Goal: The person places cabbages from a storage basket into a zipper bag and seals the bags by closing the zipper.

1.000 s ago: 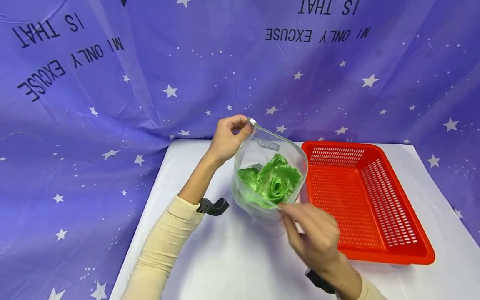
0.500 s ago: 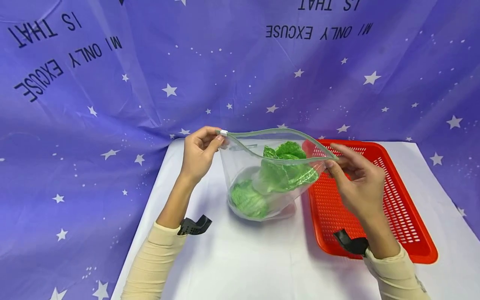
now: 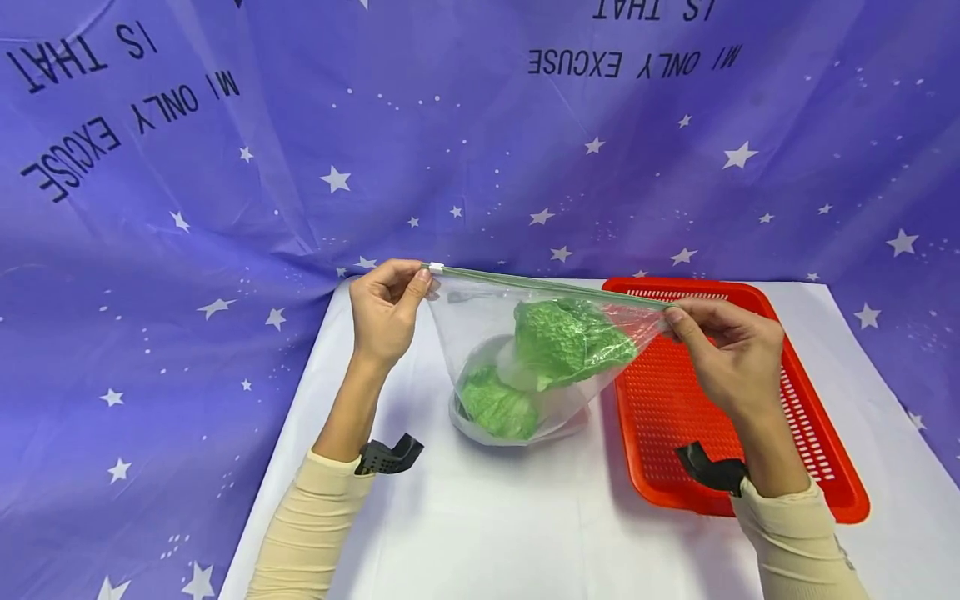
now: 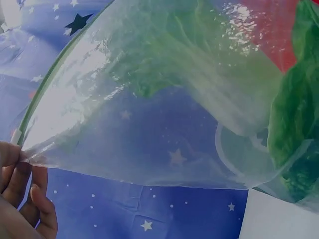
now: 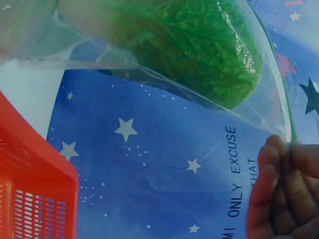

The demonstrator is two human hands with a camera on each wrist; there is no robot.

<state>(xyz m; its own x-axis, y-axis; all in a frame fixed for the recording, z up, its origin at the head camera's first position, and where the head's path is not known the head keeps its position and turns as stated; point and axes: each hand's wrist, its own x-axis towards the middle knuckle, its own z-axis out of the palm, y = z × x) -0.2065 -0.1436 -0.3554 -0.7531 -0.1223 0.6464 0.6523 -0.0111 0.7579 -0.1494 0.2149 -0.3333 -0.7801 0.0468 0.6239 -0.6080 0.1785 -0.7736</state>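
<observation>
In the head view a clear zipper bag [image 3: 465, 321] is stretched between the two hands, its green-edged mouth drawn flat in a nearly straight line. The left hand [image 3: 382, 312] pinches the left top corner, right at the white slider [image 3: 437, 268]. At the opposite corner the right hand [image 3: 731, 350] pinches the bag's edge between thumb and fingers. Inside are two leafy green lettuces: an upper lettuce [image 3: 566, 342] leaning toward the right side, and a lower lettuce [image 3: 498, 404] at the bottom left. In the right wrist view the upper lettuce [image 5: 199, 50] presses against the plastic.
A red perforated plastic basket [image 3: 821, 408] stands on the right of the white table [image 3: 465, 525], partly behind the bag's corner and under the right forearm. A purple star-printed cloth [image 3: 450, 108] hangs behind the table's far edge.
The right hand has moved from the bag's near rim to its right top corner. The bag's round, gaping mouth is now pulled flat, and the left hand has shifted left and slightly down.
</observation>
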